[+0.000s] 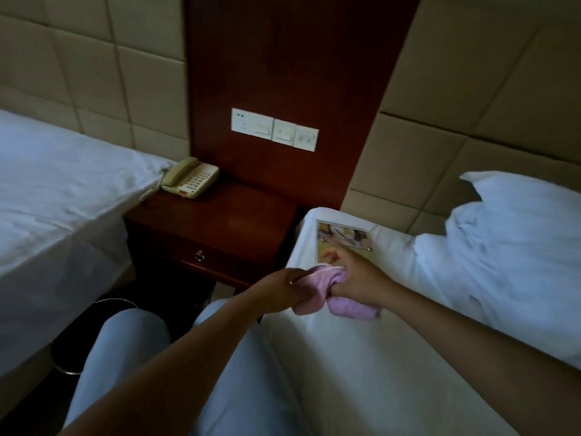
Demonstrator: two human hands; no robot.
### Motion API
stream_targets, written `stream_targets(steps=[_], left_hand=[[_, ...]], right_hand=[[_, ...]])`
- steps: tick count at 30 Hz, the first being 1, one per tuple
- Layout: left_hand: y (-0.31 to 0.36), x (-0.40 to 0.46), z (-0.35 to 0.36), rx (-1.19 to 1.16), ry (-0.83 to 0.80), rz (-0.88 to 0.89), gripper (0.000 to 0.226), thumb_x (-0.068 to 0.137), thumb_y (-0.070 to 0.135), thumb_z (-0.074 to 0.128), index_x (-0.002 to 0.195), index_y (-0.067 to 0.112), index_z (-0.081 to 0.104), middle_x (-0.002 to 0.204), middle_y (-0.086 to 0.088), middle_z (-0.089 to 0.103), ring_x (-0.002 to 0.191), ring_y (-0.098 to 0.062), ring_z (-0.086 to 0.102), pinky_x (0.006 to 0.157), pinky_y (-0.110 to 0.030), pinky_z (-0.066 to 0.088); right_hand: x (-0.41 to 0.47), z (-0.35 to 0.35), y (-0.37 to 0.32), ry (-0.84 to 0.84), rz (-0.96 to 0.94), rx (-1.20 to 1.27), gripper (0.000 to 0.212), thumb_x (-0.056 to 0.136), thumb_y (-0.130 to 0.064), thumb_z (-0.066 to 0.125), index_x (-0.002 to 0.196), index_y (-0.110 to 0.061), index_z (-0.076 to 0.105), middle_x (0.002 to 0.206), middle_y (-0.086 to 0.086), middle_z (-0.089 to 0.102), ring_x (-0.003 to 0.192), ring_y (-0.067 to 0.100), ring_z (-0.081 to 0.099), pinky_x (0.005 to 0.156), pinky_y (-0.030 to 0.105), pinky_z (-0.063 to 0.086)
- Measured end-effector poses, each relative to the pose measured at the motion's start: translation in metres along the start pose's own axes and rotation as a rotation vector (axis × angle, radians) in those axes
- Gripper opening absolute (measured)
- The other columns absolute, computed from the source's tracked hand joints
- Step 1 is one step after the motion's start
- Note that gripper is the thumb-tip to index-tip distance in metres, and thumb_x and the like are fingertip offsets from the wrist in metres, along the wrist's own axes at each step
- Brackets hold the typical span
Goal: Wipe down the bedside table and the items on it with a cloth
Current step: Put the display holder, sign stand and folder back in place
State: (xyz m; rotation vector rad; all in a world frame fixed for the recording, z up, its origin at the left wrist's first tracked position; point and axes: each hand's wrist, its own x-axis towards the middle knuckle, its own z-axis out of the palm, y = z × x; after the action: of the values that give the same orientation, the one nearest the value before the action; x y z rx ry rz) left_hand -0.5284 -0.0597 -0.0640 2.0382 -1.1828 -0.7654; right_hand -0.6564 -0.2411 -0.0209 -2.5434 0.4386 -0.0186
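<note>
A dark wooden bedside table [226, 215] stands between two beds, with a cream telephone [190, 177] at its back left corner. Both hands hold a pink cloth [327, 287] over the edge of the right bed. My left hand [283, 289] grips the cloth's left end. My right hand [358, 278] grips its right part, fingers reaching toward a framed picture card [342, 237] that lies flat on the right bed's sheet. The rest of the tabletop looks bare.
White beds flank the table on the left [56, 199] and right [377, 357], a pillow [509, 247] on the right one. A switch panel [273, 129] is on the wooden wall board. A dark bin [94, 335] stands on the floor by my knees.
</note>
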Motion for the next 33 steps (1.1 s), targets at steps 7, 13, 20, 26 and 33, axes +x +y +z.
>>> stream_targets(steps=[7,13,20,26,33], left_hand=[[0.035,0.0,0.061,0.0,-0.061,0.053,0.039,0.097,0.052,0.056,0.126,0.027,0.063,0.115,0.002,0.07,0.102,-0.016,0.066,0.088,-0.031,0.053],[0.03,0.007,0.082,0.222,-0.051,-0.044,0.066,0.099,0.047,0.057,0.157,0.03,0.03,0.156,-0.008,0.044,0.138,-0.027,0.048,0.106,-0.034,0.04],[0.026,0.04,0.065,0.233,0.029,-0.163,0.063,0.1,0.04,0.057,0.157,0.03,0.03,0.163,-0.007,0.033,0.142,-0.028,0.044,0.111,-0.038,0.04],[0.024,0.083,0.056,0.191,0.094,-0.232,0.069,0.1,0.039,0.056,0.159,0.022,0.025,0.164,-0.008,0.028,0.134,-0.028,0.051,0.102,-0.034,0.048],[0.011,0.135,0.043,0.22,0.101,-0.371,0.074,0.099,0.048,0.052,0.159,0.017,0.023,0.167,-0.01,0.018,0.148,-0.037,0.03,0.117,-0.051,0.036]], right_hand=[[-0.065,-0.001,0.054,0.016,0.112,-0.019,0.059,0.08,-0.025,0.079,0.133,-0.03,0.053,0.121,-0.015,0.057,0.108,0.005,0.057,0.096,0.026,0.049],[-0.086,0.036,0.101,-0.044,0.001,-0.133,0.033,0.092,-0.042,0.062,0.125,-0.035,0.062,0.126,-0.016,0.062,0.113,0.005,0.06,0.097,0.033,0.05],[-0.071,0.003,0.126,0.079,0.158,-0.095,0.048,0.089,-0.04,0.071,0.135,-0.027,0.061,0.133,-0.004,0.056,0.12,0.016,0.056,0.093,0.023,0.041],[-0.037,-0.017,0.149,0.163,0.326,-0.015,0.055,0.094,-0.038,0.067,0.144,-0.019,0.052,0.148,0.008,0.047,0.133,0.027,0.048,0.105,0.034,0.04],[0.008,-0.015,0.177,0.08,0.423,-0.013,0.057,0.099,-0.046,0.056,0.146,-0.013,0.048,0.153,0.01,0.037,0.143,0.026,0.034,0.115,0.035,0.026]])
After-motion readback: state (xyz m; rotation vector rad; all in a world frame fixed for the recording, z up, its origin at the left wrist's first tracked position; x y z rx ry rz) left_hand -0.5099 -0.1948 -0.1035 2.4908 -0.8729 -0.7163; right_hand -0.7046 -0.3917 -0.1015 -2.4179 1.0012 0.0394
